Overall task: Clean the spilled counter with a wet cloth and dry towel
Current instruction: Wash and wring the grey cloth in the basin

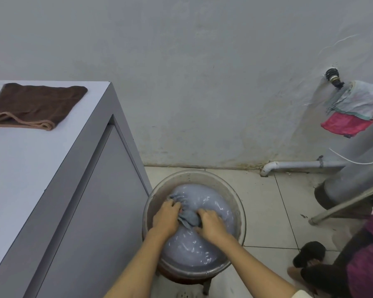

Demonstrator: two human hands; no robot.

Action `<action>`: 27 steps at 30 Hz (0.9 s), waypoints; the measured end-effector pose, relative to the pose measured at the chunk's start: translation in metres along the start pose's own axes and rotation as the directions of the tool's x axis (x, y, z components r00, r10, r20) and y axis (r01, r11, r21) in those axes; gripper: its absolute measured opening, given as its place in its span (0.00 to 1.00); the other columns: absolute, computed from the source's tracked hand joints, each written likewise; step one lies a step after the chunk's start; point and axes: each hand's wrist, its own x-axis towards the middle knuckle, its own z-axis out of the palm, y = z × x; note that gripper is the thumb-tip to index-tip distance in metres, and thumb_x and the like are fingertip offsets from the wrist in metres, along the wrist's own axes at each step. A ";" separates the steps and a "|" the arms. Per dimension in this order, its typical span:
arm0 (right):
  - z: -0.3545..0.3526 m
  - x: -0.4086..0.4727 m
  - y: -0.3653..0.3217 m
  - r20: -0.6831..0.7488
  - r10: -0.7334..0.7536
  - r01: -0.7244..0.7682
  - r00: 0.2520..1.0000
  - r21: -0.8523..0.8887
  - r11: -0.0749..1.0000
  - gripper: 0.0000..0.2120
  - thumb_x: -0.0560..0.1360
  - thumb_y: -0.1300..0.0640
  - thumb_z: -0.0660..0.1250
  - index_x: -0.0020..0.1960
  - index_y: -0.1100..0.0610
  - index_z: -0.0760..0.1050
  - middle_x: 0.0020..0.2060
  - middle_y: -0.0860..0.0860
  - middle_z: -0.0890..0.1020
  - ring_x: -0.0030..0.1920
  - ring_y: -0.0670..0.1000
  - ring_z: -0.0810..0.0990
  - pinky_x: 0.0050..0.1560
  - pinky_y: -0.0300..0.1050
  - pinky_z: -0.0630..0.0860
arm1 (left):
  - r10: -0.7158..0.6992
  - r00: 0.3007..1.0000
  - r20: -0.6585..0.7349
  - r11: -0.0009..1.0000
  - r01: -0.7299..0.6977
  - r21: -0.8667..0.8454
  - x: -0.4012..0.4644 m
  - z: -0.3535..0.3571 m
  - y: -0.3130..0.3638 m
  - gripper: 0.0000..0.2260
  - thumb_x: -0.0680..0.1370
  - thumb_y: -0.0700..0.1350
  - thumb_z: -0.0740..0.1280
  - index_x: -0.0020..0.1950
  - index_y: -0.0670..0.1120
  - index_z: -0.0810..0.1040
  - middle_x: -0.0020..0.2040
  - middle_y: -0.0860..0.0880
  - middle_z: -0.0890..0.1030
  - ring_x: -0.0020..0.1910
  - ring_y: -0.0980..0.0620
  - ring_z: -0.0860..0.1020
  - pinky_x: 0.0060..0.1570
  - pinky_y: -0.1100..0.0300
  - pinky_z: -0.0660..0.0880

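— What are the hands doing?
— Both are gripping the wet cloth in the basin; the left hand and right hand are curling their fingers tight around it, bunching it between them in cloudy water.
— And the dry towel?
— It is lying folded on the counter, well away from their fingers.

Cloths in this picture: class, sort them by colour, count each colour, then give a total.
Brown: 1, the towel folded on the counter.
Grey: 1, the cloth gripped by the left hand and the right hand in the basin.
Pale: 1, the rag by the tap.
Red: 1, the rag below it.
Total: 4
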 end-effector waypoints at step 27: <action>-0.086 -0.015 -0.022 -0.258 0.020 0.171 0.966 0.693 0.700 0.25 0.69 0.39 0.70 0.54 0.51 0.63 0.46 0.49 0.78 0.45 0.47 0.79 0.44 0.44 0.77 | -0.092 0.871 -0.482 0.819 -0.209 -0.534 0.006 -0.105 0.058 0.06 0.70 0.43 0.66 0.45 0.50 0.73 0.39 0.52 0.79 0.39 0.51 0.76 0.38 0.57 0.72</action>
